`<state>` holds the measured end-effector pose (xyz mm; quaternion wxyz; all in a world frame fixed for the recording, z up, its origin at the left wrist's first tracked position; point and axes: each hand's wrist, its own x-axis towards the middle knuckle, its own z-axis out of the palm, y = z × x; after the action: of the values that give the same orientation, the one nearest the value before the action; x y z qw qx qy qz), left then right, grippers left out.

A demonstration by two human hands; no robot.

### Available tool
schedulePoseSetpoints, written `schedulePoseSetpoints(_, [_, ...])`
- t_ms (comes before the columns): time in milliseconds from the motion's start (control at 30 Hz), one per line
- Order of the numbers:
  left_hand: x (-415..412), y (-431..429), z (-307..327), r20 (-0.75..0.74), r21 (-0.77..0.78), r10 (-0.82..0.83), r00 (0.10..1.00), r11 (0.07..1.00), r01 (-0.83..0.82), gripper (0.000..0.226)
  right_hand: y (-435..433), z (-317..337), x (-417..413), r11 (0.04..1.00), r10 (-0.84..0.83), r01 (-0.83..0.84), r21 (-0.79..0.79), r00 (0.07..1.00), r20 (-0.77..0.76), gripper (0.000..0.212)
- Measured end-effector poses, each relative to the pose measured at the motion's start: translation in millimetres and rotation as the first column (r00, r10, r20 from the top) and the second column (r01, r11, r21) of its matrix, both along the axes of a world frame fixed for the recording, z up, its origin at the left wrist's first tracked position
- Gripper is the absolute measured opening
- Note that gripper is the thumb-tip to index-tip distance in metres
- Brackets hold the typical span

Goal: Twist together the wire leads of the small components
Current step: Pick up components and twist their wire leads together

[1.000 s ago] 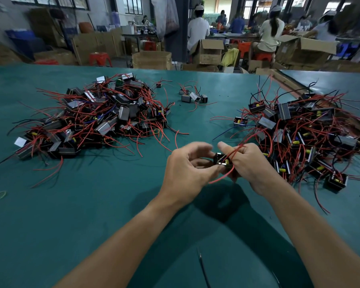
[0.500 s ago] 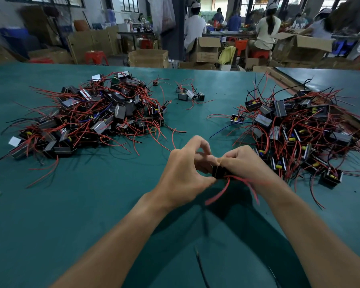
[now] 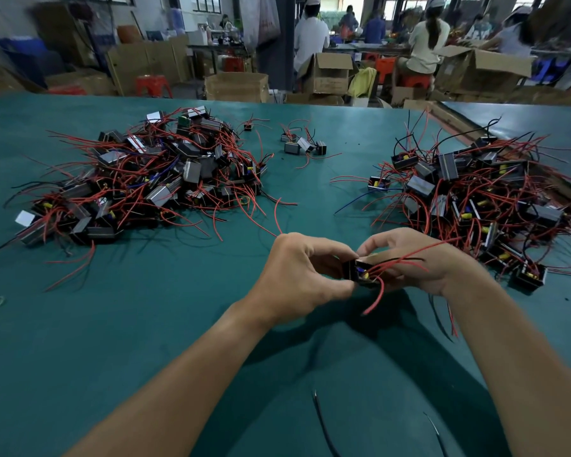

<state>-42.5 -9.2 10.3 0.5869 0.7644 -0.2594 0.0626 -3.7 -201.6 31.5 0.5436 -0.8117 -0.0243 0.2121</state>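
Component [image 3: 357, 273] in pinching grip: left hand [image 3: 297, 275], right hand [image 3: 429, 263]

Cardboard boxes [image 3: 236, 87], a red stool [image 3: 152, 85] and workers [image 3: 426, 44] sit beyond the teal table [image 3: 112, 324].

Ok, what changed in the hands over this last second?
The component was turned between the left hand and right hand: its red leads, earlier hanging below, now fan rightward across the right hand, one still dangling. Both hands kept their grip; the left pile and right pile stayed put.
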Motion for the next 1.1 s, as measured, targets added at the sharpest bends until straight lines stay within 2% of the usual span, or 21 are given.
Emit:
schedulePoseSetpoints(67, [1.8,0.1,-0.8,-0.057,-0.055,-0.031,0.998,0.998,0.028,0.021,-6.1,0.9,0.5,0.997,0.072,-0.069,0.032,0.995,-0.073,0.022])
schedulePoseSetpoints(133, [2.5,-1.4,-1.4,-0.118,-0.118,-0.064,0.991,0.992,0.050,0.018,-10.9,1.3,0.2,0.990,0.116,-0.106,0.092,0.988,-0.107,0.019])
schedulePoseSetpoints(267, [2.3,-4.2,-0.7,-0.206,-0.222,-0.110,0.972,0.973,0.063,0.019,-18.4,1.4,1.9,0.968,0.195,-0.186,0.171,0.980,-0.040,0.020])
schedulePoseSetpoints(367, [2.6,-3.5,-0.5,-0.238,-0.297,-0.111,0.965,0.954,0.037,0.026,-22.8,0.4,3.4,0.953,0.192,-0.192,0.234,0.981,0.025,0.012])
schedulePoseSetpoints(467, [2.6,-3.7,0.9,-0.245,-0.265,-0.074,0.967,0.964,0.007,0.026,-27.2,0.6,3.0,0.937,0.204,-0.209,0.282,0.978,0.045,0.010])
schedulePoseSetpoints(600, [8.5,4.3,4.9,-0.301,-0.265,0.066,0.951,0.953,-0.150,0.026,-38.6,4.3,6.7,0.879,0.064,-0.070,0.472,0.998,0.029,0.011])
schedulePoseSetpoints(767, [14.3,5.6,5.5,-0.361,-0.236,0.167,0.917,0.935,-0.263,0.023,-16.5,-1.9,5.0,0.938,0.081,-0.091,0.334,0.996,0.043,0.025])
schedulePoseSetpoints(833, [15.4,4.5,4.3,-0.371,-0.213,0.176,0.912,0.940,-0.268,0.023,-8.4,-4.3,2.9,0.938,0.090,-0.110,0.328,0.993,0.076,0.019])
schedulePoseSetpoints(933, [17.3,7.3,3.4,-0.363,-0.179,0.180,0.914,0.949,-0.258,0.025,-5.1,-2.6,1.5,0.925,0.076,-0.122,0.359,0.987,0.139,0.023])
schedulePoseSetpoints(1000, [18.1,9.4,0.4,-0.318,-0.100,0.206,0.925,0.963,-0.249,0.026,-1.6,-3.2,0.3,0.947,0.057,-0.117,0.300,0.978,0.202,0.024])
schedulePoseSetpoints(1100, [18.1,11.4,-4.6,-0.172,0.085,0.299,0.939,0.954,-0.288,0.030,6.0,-5.5,-0.1,0.973,-0.037,-0.032,0.227,0.955,0.293,0.012])
